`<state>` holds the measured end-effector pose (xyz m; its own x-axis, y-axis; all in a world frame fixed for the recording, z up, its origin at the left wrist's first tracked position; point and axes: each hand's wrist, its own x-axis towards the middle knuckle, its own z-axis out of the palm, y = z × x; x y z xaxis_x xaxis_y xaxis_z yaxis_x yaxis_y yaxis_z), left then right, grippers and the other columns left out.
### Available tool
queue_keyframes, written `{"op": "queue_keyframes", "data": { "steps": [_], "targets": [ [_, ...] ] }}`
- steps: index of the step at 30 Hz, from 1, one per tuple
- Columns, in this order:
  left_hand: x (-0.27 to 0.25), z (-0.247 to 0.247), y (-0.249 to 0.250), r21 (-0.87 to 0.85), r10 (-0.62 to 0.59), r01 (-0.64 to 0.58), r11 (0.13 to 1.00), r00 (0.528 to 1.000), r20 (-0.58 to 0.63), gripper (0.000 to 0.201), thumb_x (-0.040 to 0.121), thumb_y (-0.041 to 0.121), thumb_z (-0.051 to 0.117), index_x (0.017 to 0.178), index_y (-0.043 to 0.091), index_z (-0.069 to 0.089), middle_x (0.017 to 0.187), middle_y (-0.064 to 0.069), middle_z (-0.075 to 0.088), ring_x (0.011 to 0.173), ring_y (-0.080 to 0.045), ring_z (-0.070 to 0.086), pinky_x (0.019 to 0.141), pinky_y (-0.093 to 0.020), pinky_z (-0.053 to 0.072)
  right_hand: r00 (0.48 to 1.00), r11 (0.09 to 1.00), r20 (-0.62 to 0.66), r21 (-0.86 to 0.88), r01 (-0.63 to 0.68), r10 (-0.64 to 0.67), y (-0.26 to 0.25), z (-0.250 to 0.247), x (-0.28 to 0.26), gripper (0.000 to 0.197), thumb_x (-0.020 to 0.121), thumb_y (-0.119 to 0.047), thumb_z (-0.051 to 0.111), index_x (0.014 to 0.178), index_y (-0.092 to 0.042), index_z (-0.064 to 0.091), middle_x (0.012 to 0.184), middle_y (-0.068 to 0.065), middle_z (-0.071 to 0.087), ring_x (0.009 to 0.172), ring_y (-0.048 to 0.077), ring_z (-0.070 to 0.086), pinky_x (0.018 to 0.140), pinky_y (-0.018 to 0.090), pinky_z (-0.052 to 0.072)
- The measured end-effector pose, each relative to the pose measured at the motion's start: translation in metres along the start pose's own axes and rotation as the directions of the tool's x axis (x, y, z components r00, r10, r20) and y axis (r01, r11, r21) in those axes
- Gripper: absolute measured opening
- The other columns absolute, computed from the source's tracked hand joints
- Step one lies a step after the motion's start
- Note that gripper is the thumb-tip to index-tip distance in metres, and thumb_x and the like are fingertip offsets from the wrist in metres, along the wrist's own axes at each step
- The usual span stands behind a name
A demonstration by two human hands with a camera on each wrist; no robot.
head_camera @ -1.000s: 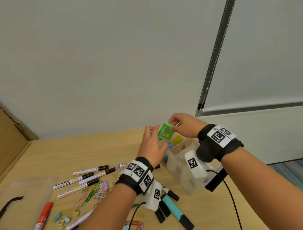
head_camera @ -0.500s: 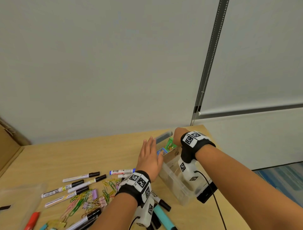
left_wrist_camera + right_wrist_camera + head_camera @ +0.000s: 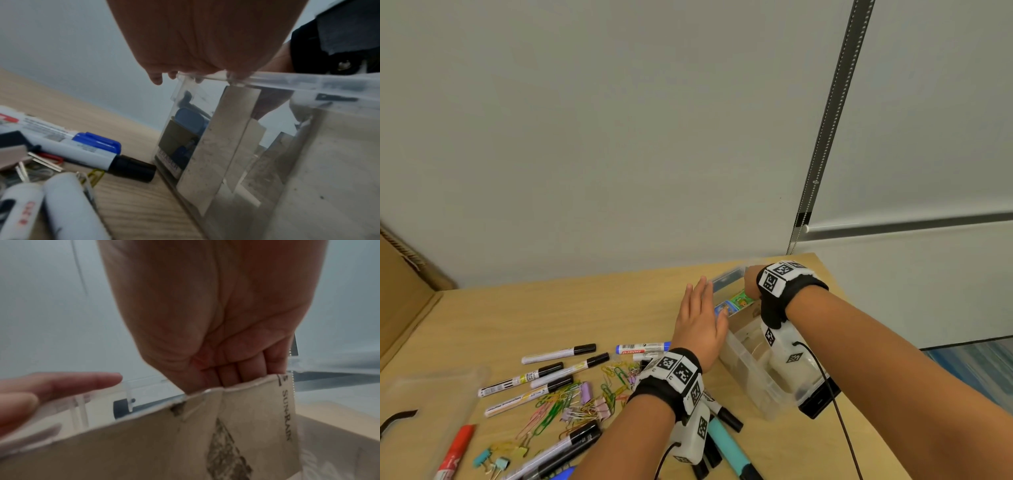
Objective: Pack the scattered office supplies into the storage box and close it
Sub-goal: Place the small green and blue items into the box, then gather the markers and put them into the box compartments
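The clear box (image 3: 748, 373) sits open at the right end of the table (image 3: 551, 315), lid (image 3: 431, 394) off and lying at the near left. The left hand (image 3: 700, 325) is flat, fingers straight and together, palm set against the box's left wall with the fingertips (image 3: 156, 79) just over the rim. The right hand (image 3: 751, 282) reaches down into the far end of the box; its fingers (image 3: 230, 376) dip behind a cardboard divider (image 3: 205, 434), and whether they hold anything cannot be told. Beside that hand, inside the far compartment, a green packet (image 3: 743, 301) and a blue one (image 3: 722, 307) stand side by side. Left of the box the supplies are scattered: white markers (image 3: 558, 354) with black caps, a blue-capped marker (image 3: 642, 347) near the left wrist, a heap of coloured paper clips (image 3: 558, 404) with binder clips (image 3: 599, 406) among them, a red marker (image 3: 453, 454) at the near edge, and a teal marker (image 3: 726, 448) under the left forearm.
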<state>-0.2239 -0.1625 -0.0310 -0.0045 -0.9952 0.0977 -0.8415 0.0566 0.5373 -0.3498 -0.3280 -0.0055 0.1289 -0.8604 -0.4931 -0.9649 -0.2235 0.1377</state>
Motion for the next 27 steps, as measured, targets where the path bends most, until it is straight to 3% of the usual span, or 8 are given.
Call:
{"op": "queue_keyframes", "data": {
  "steps": [3,5,7,11,16,20,23,27],
  "targets": [
    [0.001,0.0,0.0,0.014,-0.006,0.005,1.0,1.0,0.01,0.059,0.101,0.038,0.022,0.152,0.017,0.002,0.16,0.003,-0.007,0.147,-0.017,-0.013,0.121,-0.033,-0.001,1.0,0.999,0.003,-0.046,0.018,-0.018,0.0,0.001,-0.005,0.071,0.091,-0.031,0.057,0.148,-0.006,0.024,0.154,0.011,0.025,0.141,0.03,0.028,0.115,0.045,0.026],
    [0.001,0.0,0.0,0.025,-0.012,0.011,1.0,1.0,0.019,0.059,0.101,0.038,0.022,0.152,0.017,0.002,0.16,0.003,-0.008,0.147,-0.018,-0.014,0.121,-0.034,0.0,0.998,0.997,-0.016,-0.053,0.061,-0.062,0.006,0.016,0.047,0.068,0.089,-0.034,0.059,0.145,-0.008,0.032,0.151,0.014,0.034,0.137,0.031,0.037,0.111,0.046,0.033],
    [0.001,-0.001,0.0,0.038,-0.016,0.015,0.999,1.0,0.023,0.059,0.101,0.039,0.021,0.152,0.017,0.002,0.16,0.003,-0.007,0.147,-0.017,-0.012,0.121,-0.035,0.002,0.998,0.998,-0.038,-0.031,0.053,-0.054,0.007,0.017,0.051,0.058,0.085,-0.036,0.06,0.136,-0.013,0.047,0.136,0.011,0.053,0.121,0.03,0.053,0.101,0.045,0.045],
    [0.001,-0.004,-0.002,0.058,-0.023,0.02,0.998,0.999,0.045,0.061,0.1,0.046,0.018,0.152,0.02,0.002,0.161,0.005,-0.006,0.147,-0.015,-0.009,0.121,-0.037,0.006,0.976,0.993,-0.193,0.054,0.109,-0.097,-0.017,-0.021,-0.087,0.029,0.093,-0.019,0.046,0.119,-0.008,0.055,0.118,0.007,0.062,0.107,0.027,0.061,0.088,0.035,0.05],
    [-0.016,-0.024,-0.004,-0.043,0.004,-0.006,0.999,0.999,-0.052,0.055,0.1,0.043,0.026,0.15,0.022,0.016,0.159,0.007,0.004,0.145,-0.015,0.012,0.118,-0.038,0.02,0.913,0.97,-0.363,0.079,0.231,-0.188,-0.031,-0.032,-0.147,0.037,0.092,-0.013,0.04,0.128,-0.01,0.048,0.122,0.011,0.058,0.112,0.029,0.054,0.091,0.038,0.047],
    [-0.048,-0.064,-0.03,-0.057,-0.05,0.043,0.997,0.992,-0.12,0.034,0.099,0.024,0.036,0.129,0.021,0.052,0.141,0.004,0.039,0.127,-0.014,0.039,0.109,-0.034,0.035,0.838,0.934,-0.462,0.055,0.354,-0.29,-0.047,-0.029,-0.177,0.039,0.093,-0.014,0.04,0.132,-0.013,0.046,0.127,0.009,0.053,0.12,0.029,0.046,0.094,0.04,0.044],
    [-0.074,-0.099,-0.062,0.124,-0.08,0.09,0.988,0.993,-0.087,0.028,0.099,0.024,0.038,0.118,0.025,0.059,0.125,0.007,0.055,0.111,-0.011,0.053,0.094,-0.028,0.044,0.791,0.898,-0.506,0.071,0.435,-0.343,-0.067,-0.019,-0.187,0.034,0.094,-0.012,0.04,0.126,-0.012,0.051,0.125,0.008,0.053,0.119,0.027,0.045,0.093,0.04,0.045],
    [-0.095,-0.132,-0.108,0.333,-0.13,0.141,0.932,0.99,-0.054,0.028,0.098,0.023,0.038,0.111,0.026,0.063,0.115,0.008,0.06,0.095,-0.014,0.06,0.075,-0.029,0.05,0.806,0.882,-0.438,0.057,0.467,-0.399,-0.101,0.006,-0.177,0.029,0.093,-0.008,0.041,0.118,-0.011,0.056,0.121,0.01,0.055,0.113,0.027,0.051,0.091,0.04,0.048]
  ]
}}
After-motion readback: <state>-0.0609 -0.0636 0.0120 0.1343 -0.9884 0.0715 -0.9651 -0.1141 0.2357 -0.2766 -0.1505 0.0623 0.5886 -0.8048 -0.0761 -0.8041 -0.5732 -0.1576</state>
